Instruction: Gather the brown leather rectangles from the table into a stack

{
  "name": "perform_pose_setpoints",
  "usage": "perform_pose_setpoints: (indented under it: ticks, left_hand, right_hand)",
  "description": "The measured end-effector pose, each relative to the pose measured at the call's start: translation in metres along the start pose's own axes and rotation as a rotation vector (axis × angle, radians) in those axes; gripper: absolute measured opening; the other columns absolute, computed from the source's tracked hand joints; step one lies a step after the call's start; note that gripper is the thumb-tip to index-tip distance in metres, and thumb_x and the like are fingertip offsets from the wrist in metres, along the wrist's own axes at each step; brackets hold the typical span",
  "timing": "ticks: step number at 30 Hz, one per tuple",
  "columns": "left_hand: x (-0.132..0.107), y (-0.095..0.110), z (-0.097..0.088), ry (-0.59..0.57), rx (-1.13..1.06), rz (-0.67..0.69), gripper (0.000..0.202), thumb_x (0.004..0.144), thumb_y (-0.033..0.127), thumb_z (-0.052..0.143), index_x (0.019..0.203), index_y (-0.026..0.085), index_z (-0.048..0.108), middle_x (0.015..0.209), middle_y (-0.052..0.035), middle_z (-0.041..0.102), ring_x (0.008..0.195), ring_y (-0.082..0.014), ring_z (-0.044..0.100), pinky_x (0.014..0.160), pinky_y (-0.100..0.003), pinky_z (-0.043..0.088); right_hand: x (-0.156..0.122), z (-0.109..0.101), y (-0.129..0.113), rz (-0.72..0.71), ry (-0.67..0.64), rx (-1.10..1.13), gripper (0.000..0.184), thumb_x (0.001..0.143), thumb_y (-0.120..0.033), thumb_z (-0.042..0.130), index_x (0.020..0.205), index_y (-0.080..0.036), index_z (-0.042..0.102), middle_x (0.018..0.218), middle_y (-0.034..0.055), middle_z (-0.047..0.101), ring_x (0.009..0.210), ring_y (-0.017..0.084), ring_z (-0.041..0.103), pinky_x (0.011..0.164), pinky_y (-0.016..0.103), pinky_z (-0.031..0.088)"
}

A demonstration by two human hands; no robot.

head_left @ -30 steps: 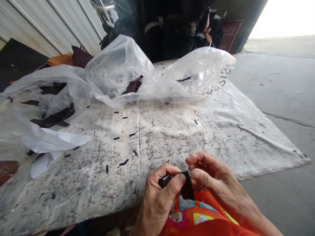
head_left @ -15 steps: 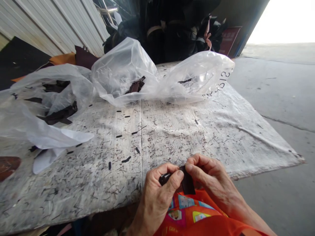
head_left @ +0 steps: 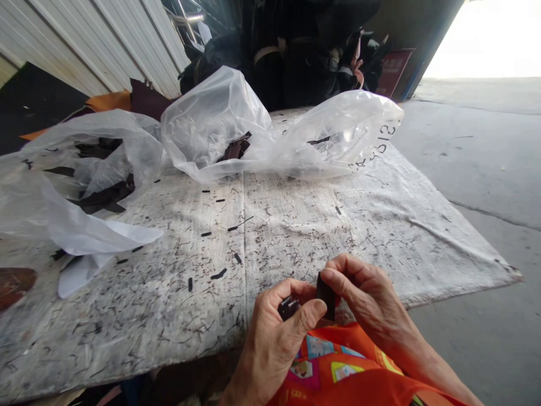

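Near the table's front edge, my right hand pinches the upper end of a small dark brown strip. My left hand is closed around a short, glossy black object, of which only one end shows between thumb and fingers; its kind I cannot tell. The left thumb and fingertips are close against the strip's left side. The strip stands nearly upright in front of an orange printed apron.
Clear plastic bags, left, middle and right, hold dark strips. A pale cloth covers the table, strewn with thread bits and small black scraps. Black bundles stand behind; concrete floor lies right.
My right hand and the strip have risen slightly and turned, so the strip shows narrower. My left hand has shifted a little right, and the glossy object in it has turned.
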State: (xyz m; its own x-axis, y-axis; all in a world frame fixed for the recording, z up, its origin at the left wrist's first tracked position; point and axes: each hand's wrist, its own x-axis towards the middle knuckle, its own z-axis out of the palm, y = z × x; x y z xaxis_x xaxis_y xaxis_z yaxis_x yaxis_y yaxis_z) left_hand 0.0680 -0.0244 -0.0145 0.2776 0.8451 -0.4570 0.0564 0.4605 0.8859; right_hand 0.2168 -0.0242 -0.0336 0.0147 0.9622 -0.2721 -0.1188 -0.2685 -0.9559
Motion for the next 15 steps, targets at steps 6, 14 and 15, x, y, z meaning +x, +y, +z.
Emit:
perform_pose_setpoints:
  ticks: [6, 14, 15]
  left_hand:
    - [-0.0011, -0.0039, -0.0023, 0.030, 0.120, 0.043, 0.025, 0.078, 0.040, 0.063, 0.070, 0.017, 0.057, 0.059, 0.0018, 0.055, 0.054, -0.0097, 0.049, 0.053, -0.019, 0.041]
    - [-0.0051, -0.0065, -0.0041, 0.014, 0.097, 0.035, 0.027, 0.078, 0.044, 0.063, 0.074, 0.018, 0.057, 0.057, 0.0045, 0.045, 0.050, -0.0071, 0.040, 0.048, -0.019, 0.032]
    - [-0.0046, -0.0086, -0.0042, 0.025, 0.081, 0.036, 0.026, 0.077, 0.043, 0.064, 0.075, 0.018, 0.058, 0.058, 0.0048, 0.046, 0.050, -0.0068, 0.039, 0.048, -0.019, 0.032]
  right_hand:
    - [0.0034, -0.0036, -0.0027, 0.101, -0.084, 0.082, 0.033, 0.072, -0.049, 0.069, 0.069, -0.017, 0.060, 0.051, -0.0034, 0.055, 0.043, 0.008, 0.048, 0.041, 0.017, 0.039]
    - [0.0015, -0.0029, -0.0034, -0.014, -0.055, 0.012, 0.033, 0.075, -0.045, 0.068, 0.061, -0.016, 0.061, 0.049, -0.0027, 0.053, 0.044, 0.007, 0.047, 0.041, 0.016, 0.038]
    - [0.0014, -0.0017, -0.0022, -0.023, -0.031, 0.014, 0.032, 0.075, -0.044, 0.068, 0.061, -0.016, 0.062, 0.050, -0.0023, 0.054, 0.046, 0.007, 0.048, 0.042, 0.015, 0.038]
